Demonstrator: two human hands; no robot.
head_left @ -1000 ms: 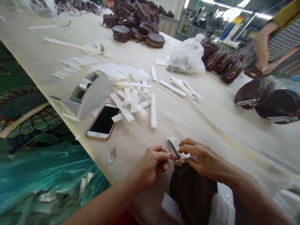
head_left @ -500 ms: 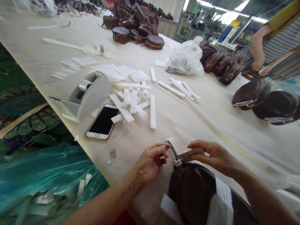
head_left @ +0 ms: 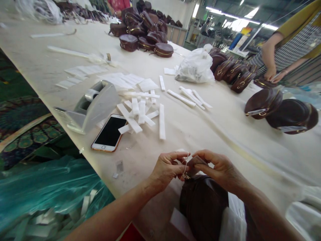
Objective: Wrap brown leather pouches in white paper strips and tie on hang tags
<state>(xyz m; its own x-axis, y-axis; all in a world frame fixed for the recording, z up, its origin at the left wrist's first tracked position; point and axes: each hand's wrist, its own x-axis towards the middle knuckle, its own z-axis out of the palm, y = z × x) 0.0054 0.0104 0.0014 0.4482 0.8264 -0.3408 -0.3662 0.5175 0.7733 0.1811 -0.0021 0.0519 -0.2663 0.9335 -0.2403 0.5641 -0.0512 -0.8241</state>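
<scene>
As our left hand (head_left: 167,170) pinches string (head_left: 186,163), our right hand (head_left: 222,169) pinches a brown strip (head_left: 197,161), likely steadying it by the bag (head_left: 207,206).

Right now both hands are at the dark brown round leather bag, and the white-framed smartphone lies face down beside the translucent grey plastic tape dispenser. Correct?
No: the white-framed smartphone lies face up, its black screen showing in the head view. The rest holds: it is beside the tape dispenser, with the left hand and right hand at the leather bag.
</scene>
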